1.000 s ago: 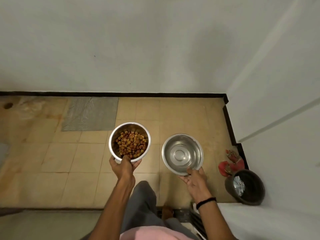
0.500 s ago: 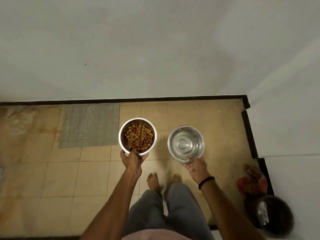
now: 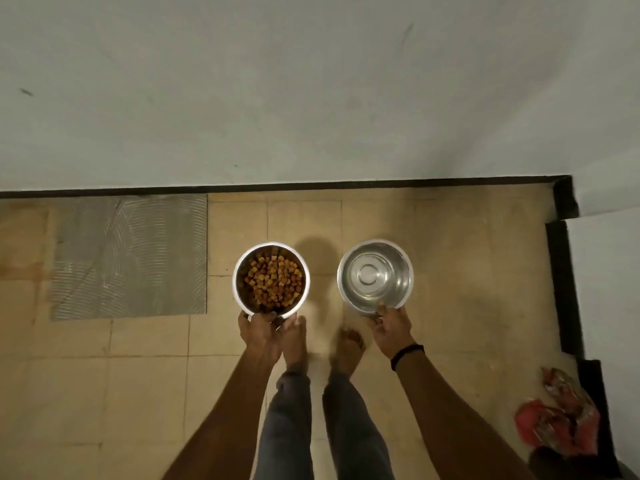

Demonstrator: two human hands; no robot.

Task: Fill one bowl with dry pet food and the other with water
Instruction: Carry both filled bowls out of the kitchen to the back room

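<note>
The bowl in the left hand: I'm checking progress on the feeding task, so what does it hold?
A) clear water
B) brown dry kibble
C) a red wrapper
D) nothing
B: the left bowl, gripped at its near rim by the left hand, holds a heap of brown kibble; the right bowl, held by the right hand, has no kibble.

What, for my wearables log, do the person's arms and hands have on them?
The left forearm and right forearm are bare, with no sleeves in view. The left hand and right hand are ungloved. A thin black band circles the right wrist. Rings are too small to tell.
</note>
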